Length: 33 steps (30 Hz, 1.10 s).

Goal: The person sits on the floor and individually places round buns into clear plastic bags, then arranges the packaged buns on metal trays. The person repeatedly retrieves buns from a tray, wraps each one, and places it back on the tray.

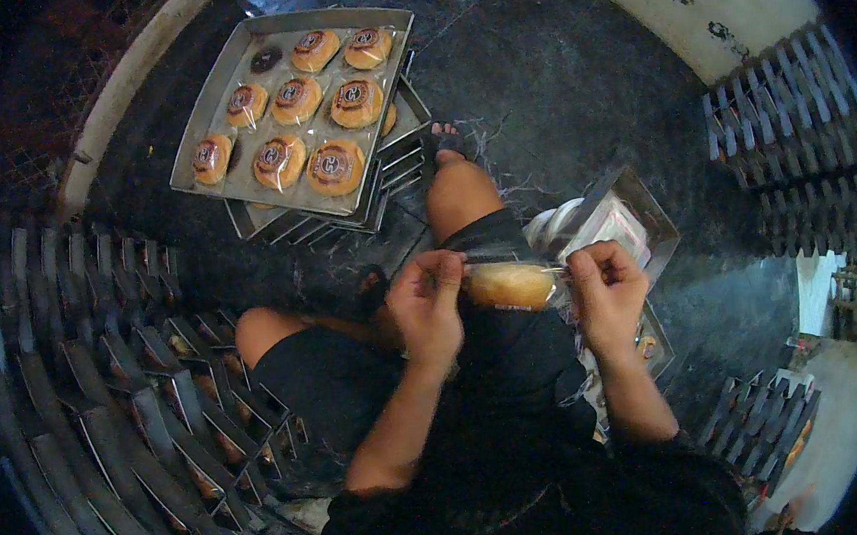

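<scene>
Above my lap, a golden bun (512, 287) hangs in a clear plastic wrapper that bears printing. My left hand (431, 304) pinches the wrapper's left end between thumb and fingers. The opposite end is pinched by my right hand (609, 292), so the plastic is drawn out between the two. To the front left, a metal tray (235, 57) holds several wrapped buns (279, 162) with brown tops and printed film. A dark round mark shows in that tray's far left corner.
Stacked trays (399, 161) support the bun tray. A metal tray (657, 229) with clear plastic bags (612, 225) lies beside my right knee. Tall stacks of metal trays (139, 392) stand on my left, with further stacks (782, 108) at right. Plastic scraps (491, 144) litter the dark floor.
</scene>
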Tool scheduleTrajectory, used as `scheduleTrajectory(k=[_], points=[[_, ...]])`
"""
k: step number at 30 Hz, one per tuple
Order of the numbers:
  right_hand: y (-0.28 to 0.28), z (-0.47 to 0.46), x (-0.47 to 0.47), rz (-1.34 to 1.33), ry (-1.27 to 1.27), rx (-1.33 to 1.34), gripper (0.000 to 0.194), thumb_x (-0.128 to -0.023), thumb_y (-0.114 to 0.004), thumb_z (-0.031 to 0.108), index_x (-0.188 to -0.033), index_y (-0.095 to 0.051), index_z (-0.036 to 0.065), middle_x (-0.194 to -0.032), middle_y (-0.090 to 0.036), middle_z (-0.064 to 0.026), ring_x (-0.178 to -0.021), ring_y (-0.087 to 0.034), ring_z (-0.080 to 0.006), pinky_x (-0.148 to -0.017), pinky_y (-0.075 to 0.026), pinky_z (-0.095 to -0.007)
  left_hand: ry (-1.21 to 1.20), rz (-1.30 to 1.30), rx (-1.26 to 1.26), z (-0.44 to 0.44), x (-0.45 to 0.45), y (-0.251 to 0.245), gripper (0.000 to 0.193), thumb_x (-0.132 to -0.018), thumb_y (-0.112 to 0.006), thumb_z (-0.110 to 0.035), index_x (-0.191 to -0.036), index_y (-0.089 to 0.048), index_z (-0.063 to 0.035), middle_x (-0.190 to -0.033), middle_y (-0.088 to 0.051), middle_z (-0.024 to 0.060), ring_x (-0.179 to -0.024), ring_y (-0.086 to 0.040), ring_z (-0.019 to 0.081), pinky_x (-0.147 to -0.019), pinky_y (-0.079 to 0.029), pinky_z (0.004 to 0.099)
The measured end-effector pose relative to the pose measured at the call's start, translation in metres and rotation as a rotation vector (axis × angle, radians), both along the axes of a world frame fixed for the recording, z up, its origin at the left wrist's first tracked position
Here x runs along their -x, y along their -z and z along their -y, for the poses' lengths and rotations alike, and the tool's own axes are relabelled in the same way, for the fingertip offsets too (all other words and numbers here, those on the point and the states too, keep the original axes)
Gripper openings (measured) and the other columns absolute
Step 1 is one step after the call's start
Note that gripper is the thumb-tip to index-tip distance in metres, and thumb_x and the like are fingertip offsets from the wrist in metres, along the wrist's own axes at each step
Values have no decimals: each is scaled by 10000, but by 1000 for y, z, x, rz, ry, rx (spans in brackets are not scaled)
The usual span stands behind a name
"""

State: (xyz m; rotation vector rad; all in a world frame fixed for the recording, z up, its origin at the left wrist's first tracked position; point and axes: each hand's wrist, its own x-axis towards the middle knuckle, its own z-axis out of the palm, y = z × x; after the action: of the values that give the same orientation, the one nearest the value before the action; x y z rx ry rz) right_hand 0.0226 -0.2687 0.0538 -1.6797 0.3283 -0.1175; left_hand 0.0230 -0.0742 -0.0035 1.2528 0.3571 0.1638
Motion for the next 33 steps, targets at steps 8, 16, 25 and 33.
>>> scheduleTrajectory(k=[8,16,25,33], points=[[2,8,10,-173,-57,-120,197,-976,-758,187,-889,-645,50,-687,-596,15,-461,-462,-49,-396,-365,-232,271,-142,29,-28,11,-22,155,-997,-724,-139,-1067,-745,-2,-980,-747,38,-880,-670,107,-846,-527,267],[-3,15,18,-282,-86,-46,112,-975,-691,76,-890,-644,21,-703,-619,-3,-524,-500,-49,-467,-406,-228,259,-163,24,-24,13,-20,127,-993,-718,-107,-1055,-724,4,-914,-725,19,-884,-634,88,-842,-489,263],[60,29,115,-319,30,135,174,-916,-779,142,-991,-686,15,-818,-649,22,-738,-543,-47,-636,-409,-248,231,-109,-358,3,87,53,171,-968,-769,-152,-915,-677,-19,-766,-672,2,-679,-583,65,-645,-458,235],[26,-75,41,388,-387,-291,607,-854,-744,50,-1409,-511,-30,-1485,-519,-223,-1394,-511,-384,-1187,-358,-503,-151,16,334,-35,42,-1,474,-1012,-699,-267,-1380,-536,-18,-1179,-671,105,-1025,-640,162,-888,-517,315]])
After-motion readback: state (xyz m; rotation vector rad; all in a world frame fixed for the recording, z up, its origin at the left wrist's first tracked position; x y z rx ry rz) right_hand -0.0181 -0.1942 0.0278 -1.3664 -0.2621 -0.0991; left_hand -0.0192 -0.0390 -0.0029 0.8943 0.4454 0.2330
